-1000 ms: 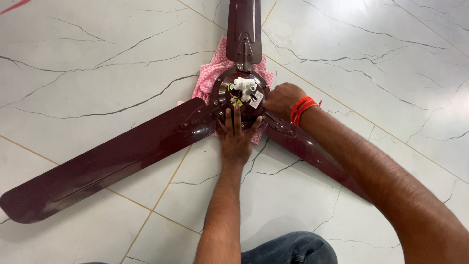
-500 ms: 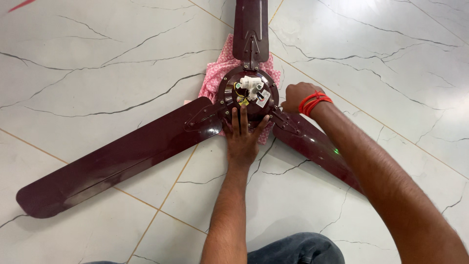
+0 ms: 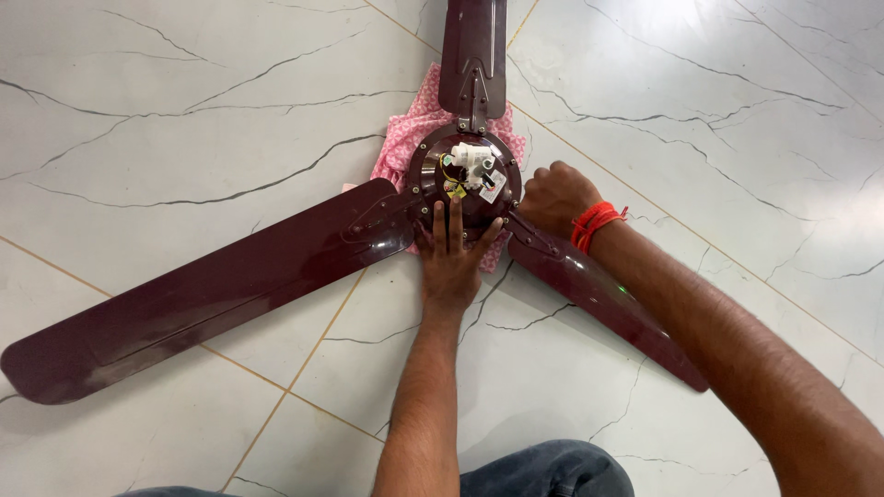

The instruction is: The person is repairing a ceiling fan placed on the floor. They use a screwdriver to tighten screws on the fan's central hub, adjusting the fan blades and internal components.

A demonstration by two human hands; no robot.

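Maroon and glossy, a ceiling fan point(image 3: 465, 189) lies flat on the white marble floor point(image 3: 184, 110) in the head view, its round motor hub point(image 3: 460, 175) a little above the picture's middle. Three blades leave the hub: one toward 12 o'clock point(image 3: 471, 46), a long one toward 8 o'clock point(image 3: 203, 294), and a third toward 4 o'clock point(image 3: 608, 299). A white wiring block point(image 3: 471, 161) with small wires sits on top of the hub. A pink patterned cloth point(image 3: 405, 138) lies under the hub, showing at 10 o'clock and 2 o'clock of it. The left hand point(image 3: 451, 253) rests flat on the hub's 6 o'clock edge, fingers spread apart and gripping nothing. The right hand point(image 3: 552, 198), with a red thread band point(image 3: 594, 225) at the wrist, is curled into a fist at the hub's 3 o'clock side, over the root of the third blade; what it grips cannot be seen. A knee in blue jeans point(image 3: 543, 469) shows at the bottom edge.
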